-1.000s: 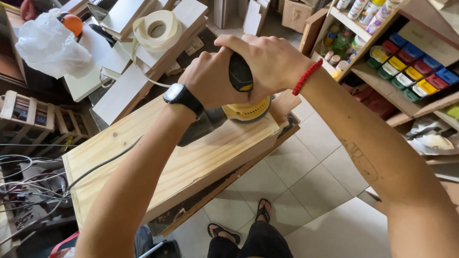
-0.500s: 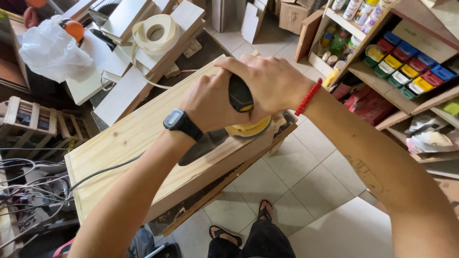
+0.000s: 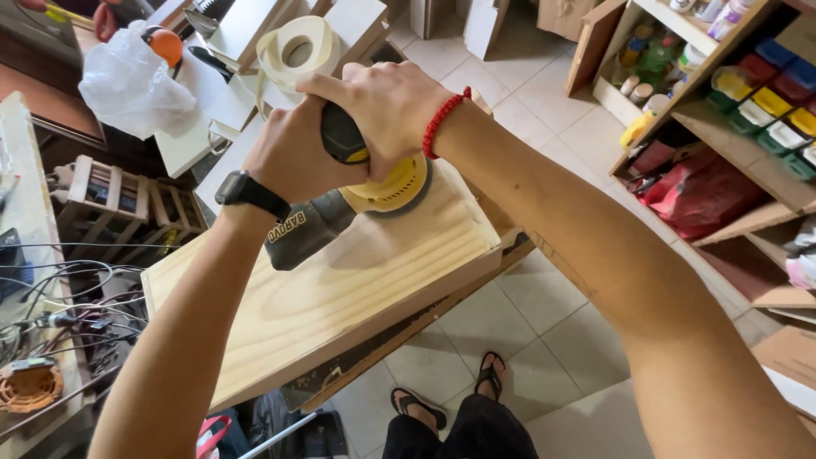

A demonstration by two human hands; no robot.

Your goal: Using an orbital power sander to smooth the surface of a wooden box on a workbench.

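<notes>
Gripped yellow sander (image 3: 387, 183) with both hands, left (image 3: 297, 153) at nine o'clock, right (image 3: 387, 102) on top, on pine board (image 3: 357, 272).

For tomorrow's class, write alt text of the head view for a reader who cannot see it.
Seen from above, a person's left hand and right hand together grip a yellow and black power sander pressed flat on a pale pine board. Behind lie a roll of edge tape and white panels; shelves with coloured bins stand at right.
</notes>
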